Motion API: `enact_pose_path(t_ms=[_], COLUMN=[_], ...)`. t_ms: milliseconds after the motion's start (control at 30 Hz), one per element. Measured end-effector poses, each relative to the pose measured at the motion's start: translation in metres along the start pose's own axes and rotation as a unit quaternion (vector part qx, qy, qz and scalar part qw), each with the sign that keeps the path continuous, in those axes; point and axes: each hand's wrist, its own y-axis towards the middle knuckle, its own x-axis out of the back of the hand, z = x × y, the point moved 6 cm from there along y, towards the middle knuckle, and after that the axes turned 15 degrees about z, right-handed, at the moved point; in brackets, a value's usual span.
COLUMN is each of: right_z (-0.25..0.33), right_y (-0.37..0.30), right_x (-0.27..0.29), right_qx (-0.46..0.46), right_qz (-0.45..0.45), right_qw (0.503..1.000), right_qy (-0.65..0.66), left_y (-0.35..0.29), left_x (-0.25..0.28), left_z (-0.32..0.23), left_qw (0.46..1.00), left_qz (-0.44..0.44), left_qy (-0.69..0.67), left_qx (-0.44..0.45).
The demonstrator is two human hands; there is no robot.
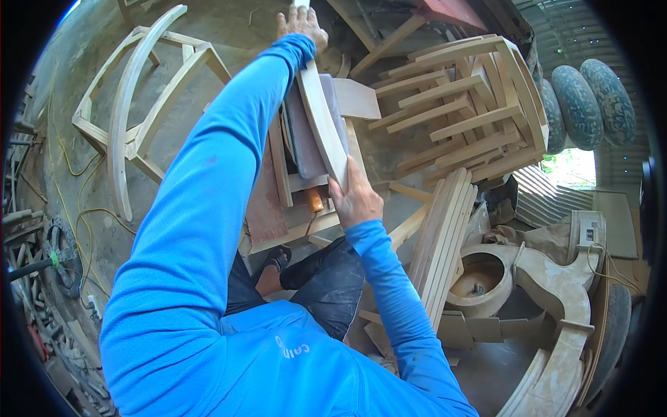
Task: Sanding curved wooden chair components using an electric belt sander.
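A long, slightly curved pale wooden slat (pixel 321 125) slants away in front of me. My left hand (pixel 303 29), arm stretched out, lies over its far part with the fingers around it. At its near end, my right hand (pixel 358 198) is closed around the wood, thumb on the left side. Beneath the slat is a flat, grey-purple surface (pixel 295 132) like a sanding belt, framed by wooden boards. An orange cylindrical handle (pixel 315 200) sticks out below it, close to my right hand. The undersides of both grips are hidden.
Curved chair-like wooden frames stand at left (pixel 139 104) and in a stack at right (pixel 472 104). Planks (pixel 438 243) lean right of my forearm, before a large machine casting (pixel 556 278). Yellow cords (pixel 80 208) cross the floor at left. Grey rolls (pixel 580 108) hang far right.
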Motion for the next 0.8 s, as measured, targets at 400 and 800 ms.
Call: enact_pose_path(t_ms=[400, 800], right_z=[-0.039, -0.156], right_y=[-0.096, -0.345], right_x=[0.011, 0.025], right_qx=[0.055, -0.059], right_qz=[0.028, 0.213], right_qw=[0.997, 0.973], right_qy=[0.045, 0.072], left_y=[-0.083, -0.178], left_x=[-0.012, -0.015], left_z=[-0.012, -0.038], left_qw=[0.999, 0.987], left_qz=[0.030, 0.122], left_qy=[0.021, 0.029], left_qx=[-0.002, -0.096])
